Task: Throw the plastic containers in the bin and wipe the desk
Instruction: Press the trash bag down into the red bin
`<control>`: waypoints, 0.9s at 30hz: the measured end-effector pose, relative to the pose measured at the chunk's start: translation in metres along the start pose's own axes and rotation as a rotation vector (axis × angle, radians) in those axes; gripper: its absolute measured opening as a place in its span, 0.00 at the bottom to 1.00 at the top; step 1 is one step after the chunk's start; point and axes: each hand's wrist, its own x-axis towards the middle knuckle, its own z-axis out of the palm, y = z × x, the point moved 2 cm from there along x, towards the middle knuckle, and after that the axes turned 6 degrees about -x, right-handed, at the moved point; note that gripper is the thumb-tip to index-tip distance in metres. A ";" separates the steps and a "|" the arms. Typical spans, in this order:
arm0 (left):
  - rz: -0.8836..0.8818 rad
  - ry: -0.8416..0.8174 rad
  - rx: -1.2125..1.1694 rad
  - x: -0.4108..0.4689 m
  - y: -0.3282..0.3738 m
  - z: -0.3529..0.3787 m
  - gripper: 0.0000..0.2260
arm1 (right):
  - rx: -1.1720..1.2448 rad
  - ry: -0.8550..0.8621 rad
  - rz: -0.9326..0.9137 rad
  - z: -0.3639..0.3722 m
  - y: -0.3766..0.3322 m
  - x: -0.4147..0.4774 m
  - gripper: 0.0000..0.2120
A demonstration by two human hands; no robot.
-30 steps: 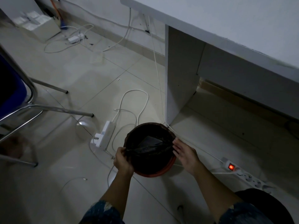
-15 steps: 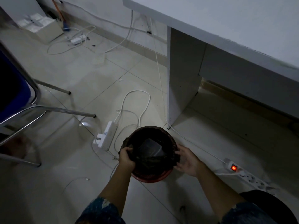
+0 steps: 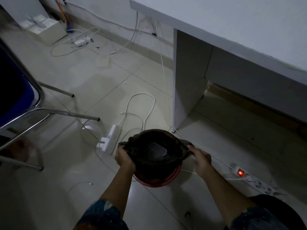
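Observation:
A round red bin [image 3: 156, 179] stands on the tiled floor, lined with a black bag [image 3: 141, 146]. A clear plastic container [image 3: 156, 151] lies inside the bag. My left hand [image 3: 123, 157] grips the bag's left edge and my right hand [image 3: 201, 161] grips its right edge, stretching the bag open over the rim. The white desk [image 3: 232, 22] stands above and to the right, its side panel just beyond the bin.
A white power strip [image 3: 110, 141] with looping cables lies left of the bin. Another strip with a lit red switch [image 3: 240, 173] lies to the right. A blue chair with chrome legs [image 3: 25, 103] stands at the left. A box [image 3: 44, 29] sits by the far wall.
Both hands took hold of the bag's edges and pulled them outward and up, so the bag's mouth is now wider over the bin rim.

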 end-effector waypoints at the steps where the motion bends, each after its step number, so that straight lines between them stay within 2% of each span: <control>1: -0.018 -0.018 -0.056 0.000 0.000 -0.001 0.11 | 0.058 -0.021 -0.023 0.002 -0.003 -0.002 0.18; 4: -0.016 -0.066 -0.152 -0.008 0.007 -0.004 0.12 | 0.278 -0.122 -0.087 0.008 -0.012 -0.009 0.12; 6: -0.010 -0.078 -0.188 -0.011 0.011 -0.005 0.10 | 0.326 -0.137 -0.106 0.010 -0.016 -0.011 0.06; 8: 0.024 -0.080 -0.132 -0.009 0.016 -0.009 0.07 | 0.307 -0.108 -0.119 0.010 -0.017 -0.012 0.11; 10: 0.113 -0.107 0.106 -0.002 0.020 -0.014 0.07 | 0.136 -0.049 -0.168 0.008 -0.014 -0.010 0.13; 12: 0.205 -0.167 0.502 0.004 0.023 -0.020 0.22 | -0.230 0.035 -0.265 0.004 -0.012 -0.010 0.16; 14: 0.298 -0.201 0.799 0.005 0.027 -0.025 0.30 | -0.545 0.127 -0.388 0.001 -0.012 -0.018 0.14; 16: 0.382 -0.208 0.992 0.006 0.032 -0.029 0.28 | -0.643 0.179 -0.464 -0.003 -0.013 -0.022 0.11; 18: 0.449 -0.203 1.082 0.005 0.037 -0.031 0.18 | -0.643 0.235 -0.521 -0.004 -0.016 -0.025 0.10; 21: 0.503 -0.178 1.015 0.002 0.044 -0.033 0.11 | -0.504 0.291 -0.543 -0.008 -0.019 -0.025 0.13; 25: 0.525 -0.046 0.744 -0.002 0.055 -0.037 0.11 | -0.300 0.318 -0.472 -0.014 -0.023 -0.020 0.13; 27: 0.542 -0.033 0.677 -0.002 0.058 -0.039 0.11 | -0.198 0.335 -0.421 -0.015 -0.022 -0.016 0.13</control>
